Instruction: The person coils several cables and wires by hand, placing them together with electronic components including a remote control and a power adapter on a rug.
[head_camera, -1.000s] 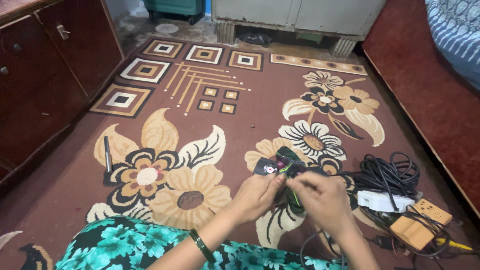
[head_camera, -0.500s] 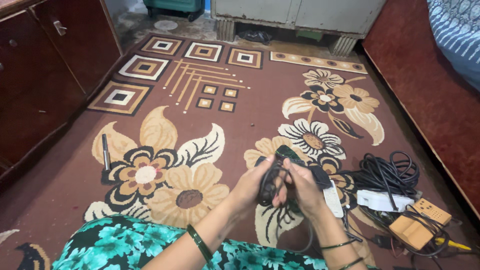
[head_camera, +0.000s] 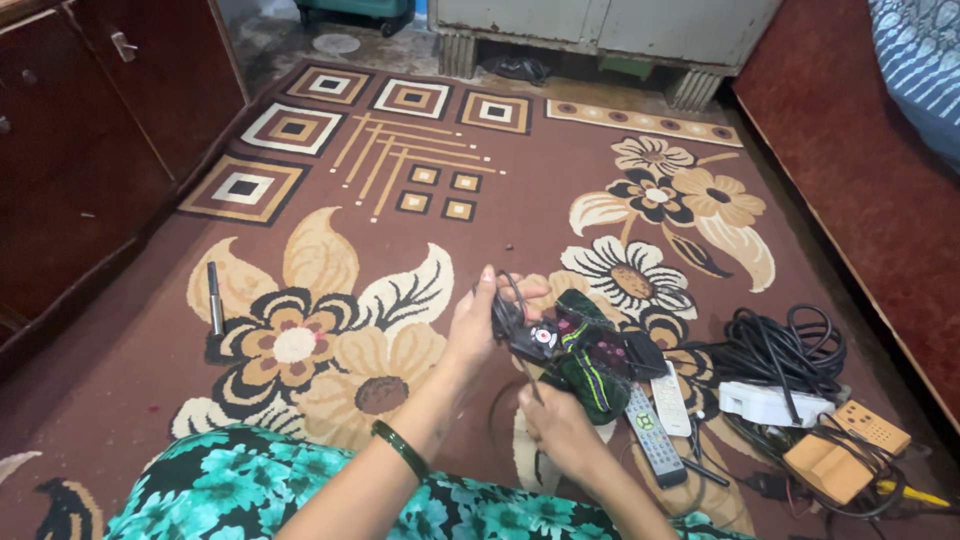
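Both hands grip one thin black cable (head_camera: 507, 305): left hand (head_camera: 480, 318) pinches its coils, right hand (head_camera: 556, 425) closes round the trailing end.

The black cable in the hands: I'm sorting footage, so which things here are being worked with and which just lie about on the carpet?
In hand:
black cable, looped in the left hand
right hand, pulling its lower run

Lying about:
two remotes
dark green pouch
black cable bundle
white power strip
orange switch box
dark pen
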